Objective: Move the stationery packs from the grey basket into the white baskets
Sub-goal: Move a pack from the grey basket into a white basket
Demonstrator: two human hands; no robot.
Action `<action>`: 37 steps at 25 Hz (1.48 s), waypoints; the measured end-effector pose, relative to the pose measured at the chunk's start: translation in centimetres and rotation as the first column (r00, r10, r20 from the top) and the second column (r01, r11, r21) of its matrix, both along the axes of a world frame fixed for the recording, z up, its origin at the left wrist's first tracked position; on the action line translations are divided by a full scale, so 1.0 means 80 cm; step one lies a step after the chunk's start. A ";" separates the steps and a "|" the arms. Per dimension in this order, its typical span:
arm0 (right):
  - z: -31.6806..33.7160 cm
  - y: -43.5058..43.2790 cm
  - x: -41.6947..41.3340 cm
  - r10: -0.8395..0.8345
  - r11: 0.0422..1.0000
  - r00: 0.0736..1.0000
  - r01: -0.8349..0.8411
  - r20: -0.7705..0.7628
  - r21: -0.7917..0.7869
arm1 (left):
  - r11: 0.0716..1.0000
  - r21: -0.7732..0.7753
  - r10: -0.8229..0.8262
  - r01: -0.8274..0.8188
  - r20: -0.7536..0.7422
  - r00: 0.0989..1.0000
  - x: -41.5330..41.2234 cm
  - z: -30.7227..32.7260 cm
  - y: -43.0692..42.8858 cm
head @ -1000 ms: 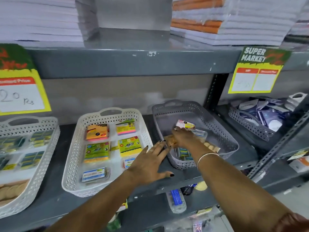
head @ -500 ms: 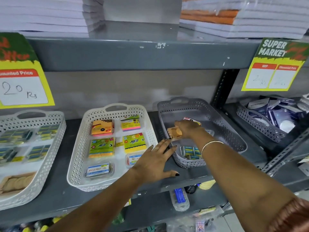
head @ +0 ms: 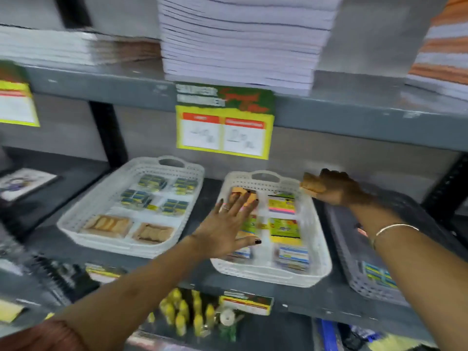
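The grey basket (head: 354,262) stands at the right of the shelf with a blue and yellow pack (head: 377,273) inside. My right hand (head: 336,188) is shut on a tan pack (head: 312,186), held above the right rim of the nearer white basket (head: 317,252). My left hand (head: 229,224) is open, fingers spread flat over the colourful packs in that basket's left column. A second white basket (head: 101,206) further left holds dark packs at the back and two tan packs (head: 107,224) in front.
A yellow price card (head: 224,122) hangs from the upper shelf edge (head: 354,110), just above the baskets. Paper stacks (head: 240,39) lie on that shelf. Yellow bottles (head: 187,315) stand on the shelf below. A black upright post (head: 109,133) rises behind.
My right hand lifted the tan pack out of the grey basket and carried it left. My left hand moved from the grey basket's rim onto the white basket. The view swung left.
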State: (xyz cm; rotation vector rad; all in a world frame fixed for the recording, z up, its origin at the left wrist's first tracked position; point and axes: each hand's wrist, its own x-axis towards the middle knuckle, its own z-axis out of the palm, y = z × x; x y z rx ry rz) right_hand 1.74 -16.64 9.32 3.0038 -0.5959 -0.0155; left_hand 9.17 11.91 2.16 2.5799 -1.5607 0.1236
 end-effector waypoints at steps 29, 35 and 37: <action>-0.120 0.451 0.190 0.174 0.976 0.963 -0.142 -0.204 0.163 | 0.958 -0.033 0.284 -0.286 -0.048 0.958 0.149 -0.060 0.327; -0.091 0.440 0.176 0.138 0.962 0.982 -0.103 -0.125 0.252 | 0.966 -0.035 0.251 -0.255 -0.091 0.964 0.149 -0.049 0.327; -0.073 0.425 0.165 0.098 0.969 0.994 -0.085 -0.042 0.232 | 0.973 -0.035 0.224 -0.229 -0.112 0.968 0.152 -0.038 0.320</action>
